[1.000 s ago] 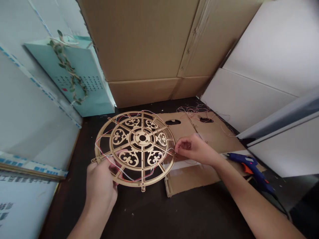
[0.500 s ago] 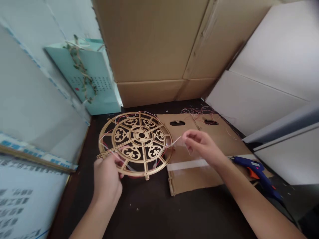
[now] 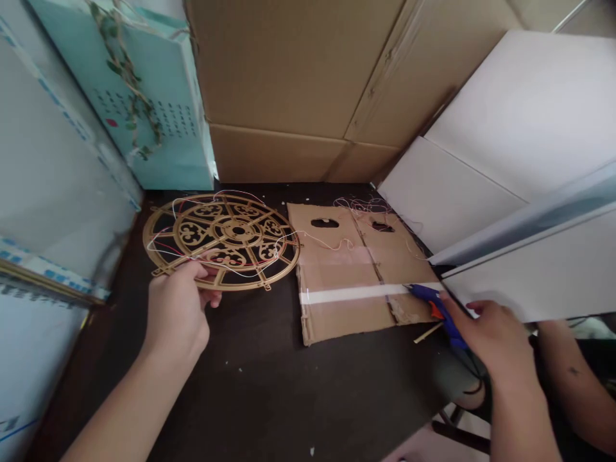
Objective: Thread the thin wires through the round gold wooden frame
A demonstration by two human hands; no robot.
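Note:
My left hand (image 3: 185, 298) grips the front left rim of a round openwork wooden disc (image 3: 239, 232), with the thumb on top and fingers below. Thin white and red wires (image 3: 276, 247) run loosely over the disc, and one end trails onto the cardboard sheet. Over at the right, my right hand (image 3: 486, 327) is at a blue glue gun (image 3: 445, 314) with an orange trigger. Its fingers are spread beside the gun's body, which lies at the cardboard's right edge; no closed grip shows.
A flat cardboard sheet (image 3: 332, 269) with two holes and a white strip lies right of the disc. Tangled wires (image 3: 368, 208) rest at its back edge. Cardboard and white panels stand behind, with a teal bag (image 3: 168, 122) at left. Another person's arm (image 3: 572, 378) shows at lower right.
My right hand has let go of the wire and moved right to the glue gun. The wire now lies on the cardboard. The view has shifted, and another person's arm has appeared.

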